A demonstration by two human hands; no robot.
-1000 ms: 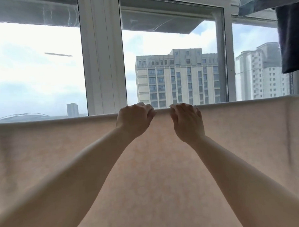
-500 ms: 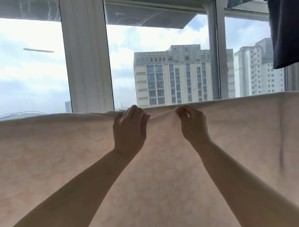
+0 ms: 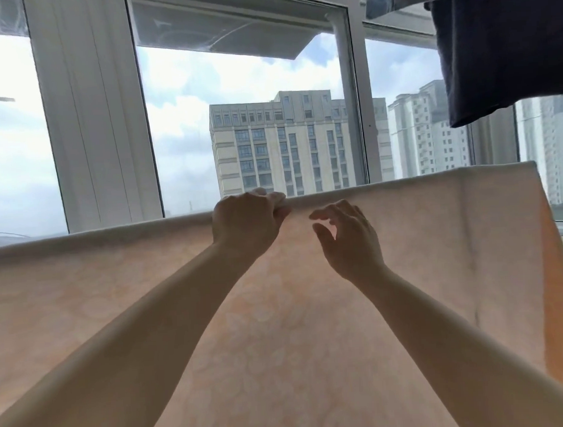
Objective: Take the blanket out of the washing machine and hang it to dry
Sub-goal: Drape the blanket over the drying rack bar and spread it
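A pale peach blanket (image 3: 436,239) with a faint pattern hangs spread wide in front of me, its top fold running straight from the left edge to its right end. My left hand (image 3: 246,223) grips the top fold near the middle, fingers curled over it. My right hand (image 3: 349,239) floats just to the right, a little below the fold, fingers spread and relaxed, holding nothing. Whatever carries the blanket is hidden under the fold.
Large windows with white frames (image 3: 89,118) stand right behind the blanket. A dark blue garment (image 3: 505,48) hangs at the upper right, above the blanket's right end. Tall buildings show through the glass.
My right hand has let go of the blanket's top fold and opened, dropping slightly. The left hand keeps its grip. My view has shifted left, showing the blanket's right end.
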